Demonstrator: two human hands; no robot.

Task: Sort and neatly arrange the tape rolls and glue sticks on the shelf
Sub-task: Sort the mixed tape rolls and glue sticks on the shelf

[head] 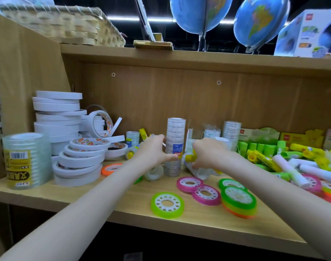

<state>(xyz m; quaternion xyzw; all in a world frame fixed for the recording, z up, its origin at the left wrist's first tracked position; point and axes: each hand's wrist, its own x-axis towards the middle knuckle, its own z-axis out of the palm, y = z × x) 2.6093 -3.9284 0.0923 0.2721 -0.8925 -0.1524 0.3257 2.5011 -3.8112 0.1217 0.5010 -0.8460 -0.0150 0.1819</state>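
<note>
A tall wrapped stack of clear tape rolls (176, 132) stands upright mid-shelf. My left hand (153, 150) grips its lower part from the left. Just right of it, my right hand (208, 153) holds a yellow-capped glue stick (191, 157) lying among clear rolls. White tape rolls (57, 113) are piled at the left, with a wrapped clear stack (23, 161) in front of them. Loose coloured rolls lie near the front: green (167, 204), pink (205, 194), and a green-on-orange stack (238, 201). Green and yellow glue sticks (264, 153) are heaped at the right.
The wooden shelf (104, 200) has a side wall at the left and a back panel behind. Display boxes (259, 135) stand at the back right. On the upper shelf sit a wicker basket (63, 25), globes (260, 21) and a carton (309, 32).
</note>
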